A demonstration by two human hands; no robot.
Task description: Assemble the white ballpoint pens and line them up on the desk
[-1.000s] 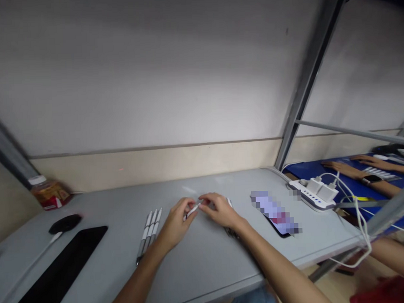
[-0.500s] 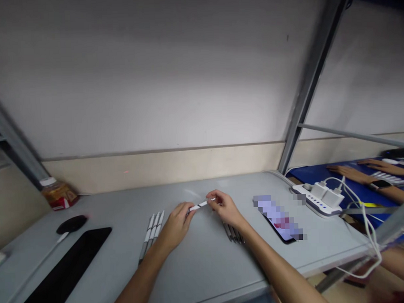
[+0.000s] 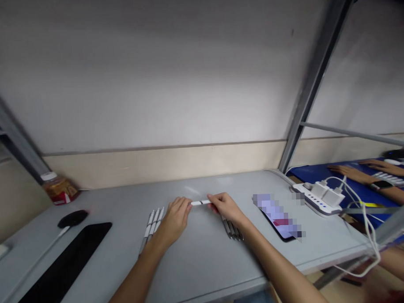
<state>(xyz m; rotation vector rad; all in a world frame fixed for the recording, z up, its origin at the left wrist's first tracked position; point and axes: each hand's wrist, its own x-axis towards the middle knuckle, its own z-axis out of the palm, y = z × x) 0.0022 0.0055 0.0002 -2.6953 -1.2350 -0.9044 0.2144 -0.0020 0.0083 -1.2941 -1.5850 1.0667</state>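
Note:
A white pen with a dark band stretches nearly level above the grey table, one end in each hand. My left hand is closed around its left end, and the fingers cover that tip. At the other end, my right hand pinches it between thumb and fingers. Several white pens with grey lower parts lie side by side by my left forearm, partly covered by it. Under my right wrist lie several dark grey pen ends, whose upper parts are hidden.
A phone with a lit, blurred screen lies right of my right hand. Beyond it sits a power strip with chargers and cables. A black slab, black round pad and jar are left. A person's hands rest on a blue table.
The pen has turned from a slant to almost level. My left hand has rolled further over its end, and my right fingers have shifted their pinch slightly.

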